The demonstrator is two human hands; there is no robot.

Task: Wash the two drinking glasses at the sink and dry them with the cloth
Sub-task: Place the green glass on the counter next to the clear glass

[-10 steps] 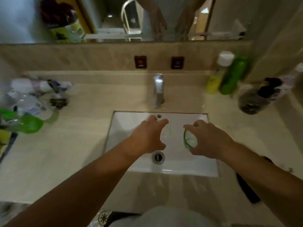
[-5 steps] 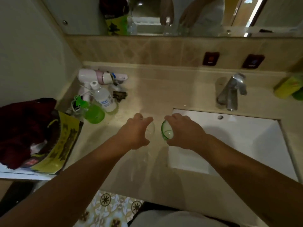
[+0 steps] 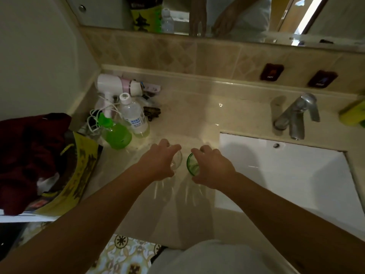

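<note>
My left hand point(image 3: 158, 162) grips a clear drinking glass point(image 3: 177, 161) from above, over the beige countertop point(image 3: 193, 119) just left of the sink. Beside it, my right hand point(image 3: 212, 168) grips a green-tinted drinking glass point(image 3: 191, 164) the same way. Both glasses are mostly hidden under my fingers, and I cannot tell whether their bases touch the counter. The white sink basin point(image 3: 286, 175) lies to the right, under the chrome faucet point(image 3: 296, 117). No drying cloth can be identified for sure.
At the counter's back left stand a green spray bottle point(image 3: 116, 133), a small clear bottle point(image 3: 134, 115), a white hair dryer point(image 3: 116, 86) and a dark hair clip point(image 3: 152, 113). A dark red garment point(image 3: 25, 155) and a yellow bag point(image 3: 79, 167) lie far left. A yellow-green bottle point(image 3: 353, 113) stands right of the faucet.
Both hands carried the glasses from over the sink basin leftward to above the counter. In the last half second they have stayed there with little movement, closer to the camera view.
</note>
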